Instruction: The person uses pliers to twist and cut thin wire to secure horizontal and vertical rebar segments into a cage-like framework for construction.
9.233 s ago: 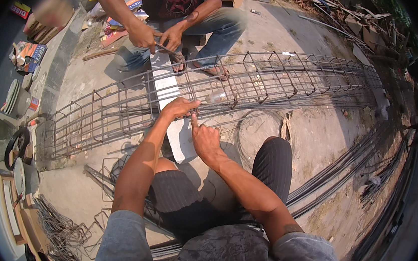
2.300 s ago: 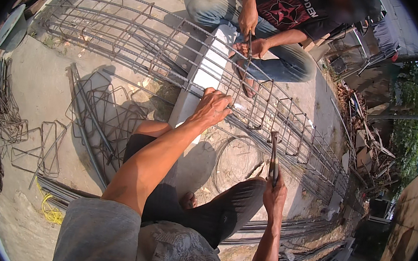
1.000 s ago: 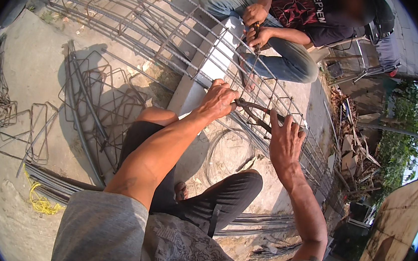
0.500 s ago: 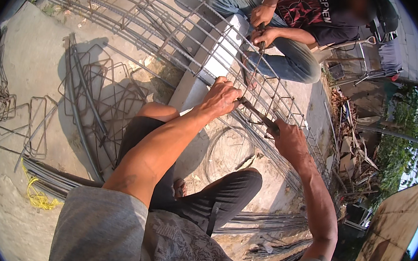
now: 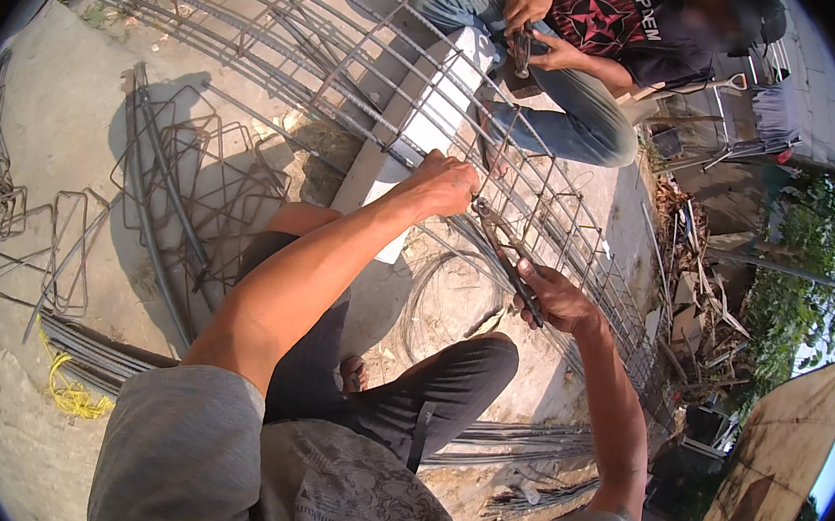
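My right hand (image 5: 559,299) is closed round the handles of dark long-handled pincers (image 5: 502,243). Their jaws point up and left, close to the fingers of my left hand. Against the rebar cage (image 5: 361,64), my left hand (image 5: 447,185) is curled closed; whatever its fingers grip is hidden behind the knuckles. The cage is made of long ribbed bars with square stirrups round them, and it runs from the upper left to the right. It passes over a pale concrete block (image 5: 387,162).
Across the cage sits another person (image 5: 601,27), holding a similar tool (image 5: 523,55). Loose stirrups (image 5: 216,156) and bars lie on the left ground, near yellow twine (image 5: 75,390). Coiled wire (image 5: 435,282) lies below the cage. Scrap wood (image 5: 700,298) is piled at right.
My right hand has come down and slightly left, and the pincers now slant more steeply. My left hand stays near the same bar. The other person's tool has lifted away from the cage.
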The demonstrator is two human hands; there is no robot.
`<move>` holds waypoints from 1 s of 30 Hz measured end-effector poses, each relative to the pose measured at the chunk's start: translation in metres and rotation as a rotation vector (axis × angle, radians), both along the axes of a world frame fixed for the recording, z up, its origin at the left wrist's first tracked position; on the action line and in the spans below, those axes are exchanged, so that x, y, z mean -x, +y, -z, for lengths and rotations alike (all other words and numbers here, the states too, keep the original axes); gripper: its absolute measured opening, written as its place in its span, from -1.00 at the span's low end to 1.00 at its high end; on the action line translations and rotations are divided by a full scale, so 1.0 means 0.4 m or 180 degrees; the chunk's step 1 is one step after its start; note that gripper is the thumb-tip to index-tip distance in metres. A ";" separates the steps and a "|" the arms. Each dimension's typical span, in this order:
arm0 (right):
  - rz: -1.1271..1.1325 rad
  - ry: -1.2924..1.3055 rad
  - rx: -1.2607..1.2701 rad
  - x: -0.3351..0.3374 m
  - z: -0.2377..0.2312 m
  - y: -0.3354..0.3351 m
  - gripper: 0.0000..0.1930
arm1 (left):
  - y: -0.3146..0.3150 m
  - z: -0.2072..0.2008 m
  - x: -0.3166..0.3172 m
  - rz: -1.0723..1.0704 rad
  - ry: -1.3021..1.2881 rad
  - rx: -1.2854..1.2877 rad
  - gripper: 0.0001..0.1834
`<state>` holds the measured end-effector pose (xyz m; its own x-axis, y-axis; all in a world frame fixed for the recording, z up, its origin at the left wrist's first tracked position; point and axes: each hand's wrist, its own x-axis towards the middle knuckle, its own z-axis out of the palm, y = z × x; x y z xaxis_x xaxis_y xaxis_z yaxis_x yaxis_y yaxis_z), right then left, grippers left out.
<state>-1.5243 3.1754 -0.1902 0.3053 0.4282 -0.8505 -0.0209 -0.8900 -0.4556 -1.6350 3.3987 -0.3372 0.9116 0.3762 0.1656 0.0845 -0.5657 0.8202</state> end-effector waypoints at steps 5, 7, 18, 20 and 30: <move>-0.0446 -0.0184 -0.0124 0.020 -0.049 0.069 -0.49 | 0.076 -0.023 -0.073 0.0202 0.1284 0.0687 -0.52; -0.0535 -0.0197 0.0146 -0.006 -0.068 0.076 -0.47 | 0.082 -0.058 -0.075 0.0508 0.1793 0.1000 -0.35; 0.0015 -0.0250 0.0051 0.103 -0.049 0.083 -0.48 | 0.064 -0.045 -0.074 0.0283 0.1962 0.0465 -0.41; -0.0121 -0.0512 -0.0272 0.118 -0.018 0.054 -0.51 | 0.064 -0.052 -0.074 0.0260 0.1965 0.0469 -0.42; -0.0751 -0.2290 -0.0389 0.152 0.072 -0.011 -0.33 | 0.057 -0.053 -0.091 0.0253 0.2201 0.0374 -0.44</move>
